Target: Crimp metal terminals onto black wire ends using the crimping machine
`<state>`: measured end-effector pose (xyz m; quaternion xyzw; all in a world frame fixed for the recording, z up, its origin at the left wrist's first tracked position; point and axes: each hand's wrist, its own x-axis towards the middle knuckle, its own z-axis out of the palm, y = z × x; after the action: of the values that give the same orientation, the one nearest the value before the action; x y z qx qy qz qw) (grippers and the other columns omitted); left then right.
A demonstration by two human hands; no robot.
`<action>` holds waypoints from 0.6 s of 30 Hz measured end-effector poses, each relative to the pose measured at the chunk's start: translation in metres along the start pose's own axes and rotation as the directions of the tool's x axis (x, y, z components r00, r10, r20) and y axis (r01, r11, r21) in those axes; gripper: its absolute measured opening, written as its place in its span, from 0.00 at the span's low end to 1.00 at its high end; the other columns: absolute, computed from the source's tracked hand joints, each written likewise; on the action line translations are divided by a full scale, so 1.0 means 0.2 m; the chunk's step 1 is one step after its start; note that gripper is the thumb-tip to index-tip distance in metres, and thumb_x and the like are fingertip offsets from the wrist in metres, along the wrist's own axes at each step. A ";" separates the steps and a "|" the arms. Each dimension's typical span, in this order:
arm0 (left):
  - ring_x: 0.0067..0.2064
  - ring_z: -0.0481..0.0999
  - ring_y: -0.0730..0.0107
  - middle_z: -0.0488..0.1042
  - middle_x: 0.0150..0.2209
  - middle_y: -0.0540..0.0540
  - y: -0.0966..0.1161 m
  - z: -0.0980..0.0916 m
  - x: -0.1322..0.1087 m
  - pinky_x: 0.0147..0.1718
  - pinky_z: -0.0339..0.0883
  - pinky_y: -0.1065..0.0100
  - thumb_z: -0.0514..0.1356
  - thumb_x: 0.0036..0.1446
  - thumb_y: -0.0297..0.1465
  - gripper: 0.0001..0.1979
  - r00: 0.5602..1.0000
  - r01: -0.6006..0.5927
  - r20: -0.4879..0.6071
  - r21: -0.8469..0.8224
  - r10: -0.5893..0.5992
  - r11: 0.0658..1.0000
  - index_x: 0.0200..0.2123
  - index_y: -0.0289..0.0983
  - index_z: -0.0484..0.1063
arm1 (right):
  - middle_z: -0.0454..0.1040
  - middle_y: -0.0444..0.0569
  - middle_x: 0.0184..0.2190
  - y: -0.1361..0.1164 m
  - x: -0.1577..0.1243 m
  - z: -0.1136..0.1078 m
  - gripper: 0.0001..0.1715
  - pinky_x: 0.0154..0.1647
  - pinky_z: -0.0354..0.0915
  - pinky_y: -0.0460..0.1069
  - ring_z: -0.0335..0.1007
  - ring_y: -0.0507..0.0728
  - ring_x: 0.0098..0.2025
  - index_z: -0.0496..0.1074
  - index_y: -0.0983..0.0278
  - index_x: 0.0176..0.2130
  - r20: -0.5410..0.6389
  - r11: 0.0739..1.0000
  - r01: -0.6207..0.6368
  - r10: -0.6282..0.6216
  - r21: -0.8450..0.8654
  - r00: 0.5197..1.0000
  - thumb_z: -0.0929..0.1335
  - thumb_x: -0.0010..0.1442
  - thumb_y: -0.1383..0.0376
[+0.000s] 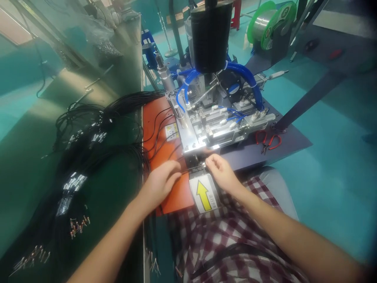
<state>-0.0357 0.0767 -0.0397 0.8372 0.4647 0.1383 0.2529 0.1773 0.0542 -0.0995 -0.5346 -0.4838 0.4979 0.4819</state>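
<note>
Low in front of the metal machine (206,129), both of my hands work close together. My left hand (163,179) is closed, thumb against fingers, on a thin black cable (191,168) above the orange plate (176,194). The cable runs rightward to my right hand (222,171). That hand is pinched at a small shiny end piece (203,164), too small to make out clearly. Just below lies a white label with a yellow arrow (203,194). More black cables (159,131) cross the orange plate towards the machine.
Bundles of black cables (118,157) with metal ends cover the dark green table (118,243) on the left. Red-handled cutters (268,142) lie on the machine's base at right. A black cylinder (210,37) hangs above the machine. A green wire spool (272,25) stands behind.
</note>
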 end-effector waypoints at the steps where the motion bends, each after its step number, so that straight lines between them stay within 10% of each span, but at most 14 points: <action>1: 0.40 0.73 0.68 0.72 0.38 0.48 -0.02 -0.02 -0.03 0.41 0.68 0.67 0.54 0.62 0.28 0.04 1.000 -0.020 -0.013 -0.005 0.020 1.000 0.39 0.38 0.68 | 0.55 0.39 0.22 0.00 0.00 0.00 0.15 0.26 0.53 0.47 0.51 0.51 0.25 0.57 0.60 0.26 0.001 1.000 -0.002 0.002 0.003 1.000 0.62 0.63 0.59; 11: 0.37 0.75 0.71 0.74 0.39 0.45 -0.07 -0.05 -0.10 0.35 0.69 0.73 0.48 0.63 0.23 0.13 0.958 -0.238 -0.063 0.360 0.278 0.902 0.41 0.36 0.71 | 0.54 0.38 0.22 0.01 0.00 0.00 0.15 0.27 0.53 0.48 0.51 0.51 0.24 0.57 0.60 0.26 0.006 1.000 0.007 -0.007 -0.003 1.000 0.61 0.63 0.59; 18: 0.40 0.72 0.58 0.76 0.38 0.39 -0.04 0.10 -0.16 0.38 0.69 0.60 0.51 0.59 0.19 0.13 0.911 -0.101 -0.259 0.616 0.321 0.781 0.41 0.32 0.73 | 0.55 0.39 0.22 0.01 0.00 0.00 0.15 0.27 0.54 0.47 0.52 0.51 0.25 0.58 0.60 0.26 0.001 1.000 0.012 -0.012 -0.012 1.000 0.61 0.63 0.59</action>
<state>-0.0495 0.0476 -0.0600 0.8829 0.4232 0.1614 -0.1239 0.1779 0.0539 -0.1011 -0.5344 -0.4902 0.4921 0.4816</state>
